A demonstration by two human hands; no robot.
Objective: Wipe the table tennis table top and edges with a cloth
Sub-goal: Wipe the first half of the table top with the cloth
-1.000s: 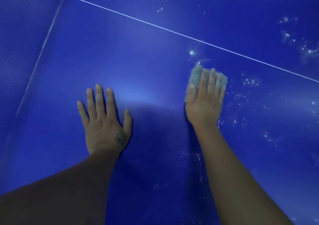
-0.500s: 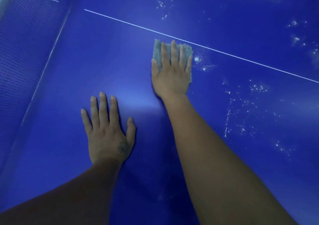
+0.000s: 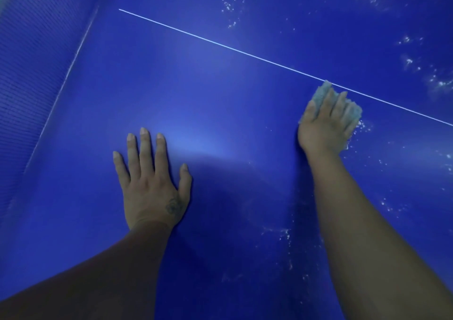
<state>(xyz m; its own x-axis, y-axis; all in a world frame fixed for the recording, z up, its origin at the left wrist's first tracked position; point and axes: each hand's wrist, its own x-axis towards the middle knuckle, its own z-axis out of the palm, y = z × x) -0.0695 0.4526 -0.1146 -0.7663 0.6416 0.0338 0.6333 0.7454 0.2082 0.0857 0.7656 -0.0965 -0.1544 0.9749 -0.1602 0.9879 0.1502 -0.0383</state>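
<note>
Hands: two, bare, both palm-down on the surface, well apart from each other.

Left hand: flat on the blue top, fingers straight and spread, thumb out to the right, holding nothing. Small dark tattoo on the back near the thumb base. Its forearm comes in from the lower left, in shade.

Right hand: laid over the cloth, fingers nearly straight and close together, thumb along the cloth's left edge. It presses the cloth down and does not grip it. Its forearm comes in from the lower right corner.

Cloth: one, pale grey-blue, rough-textured, bunched into a small pad. It lies on the surface under the right hand's fingers and shows past the fingertips and at either side. Its far corner touches the white line.

Surface: table tennis top, deep blue, glossy, with a soft patch of glare between the hands and a shadow just below it.

White line: thin and straight, running from upper left down to the right edge.

Net: dark blue mesh, upright along the left side.

Specks: white flecks, clustered at upper right beyond the line, just right of the cloth, and scattered beside the right forearm. Whether they are droplets or dust cannot be told.
</note>
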